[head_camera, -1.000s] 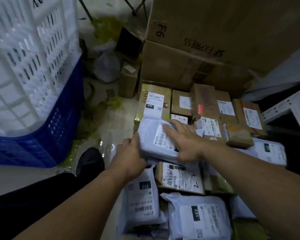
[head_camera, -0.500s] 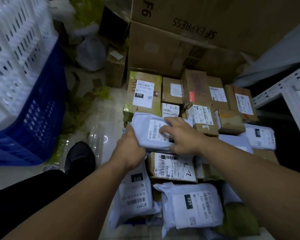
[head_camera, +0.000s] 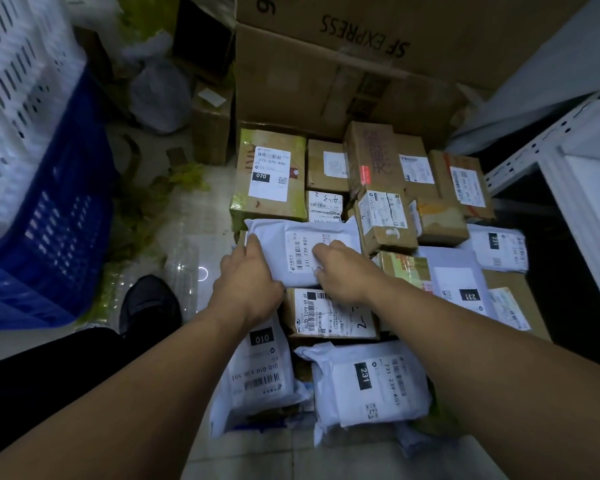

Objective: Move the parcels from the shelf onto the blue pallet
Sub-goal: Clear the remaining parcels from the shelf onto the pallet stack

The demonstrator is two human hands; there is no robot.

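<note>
Centrally, a white mailer (head_camera: 302, 251) is seen lying on top of a pile (head_camera: 329, 315) of boxes and bags; its long axis is laid from 9 o'clock to 3 o'clock, across the person's reach; it is touched at 12 o'clock by a box (head_camera: 269, 174) marked 070. Its 8 o'clock corner is gripped by the left hand (head_camera: 246, 285), thumb on top, fingers hidden beneath. The right hand (head_camera: 343, 271) is laid on the label towards 4 o'clock, fingers bent; whether the bag is pinched or only pressed cannot be told. Both hands are set on the near long edge, the left nearer the end; a release is judged to need withdrawal towards 6 o'clock. A white shelf (head_camera: 568, 150) is seen at 3 o'clock, a blue crate (head_camera: 49, 244) at 9 o'clock; no pallet can be made out under the pile.
</note>
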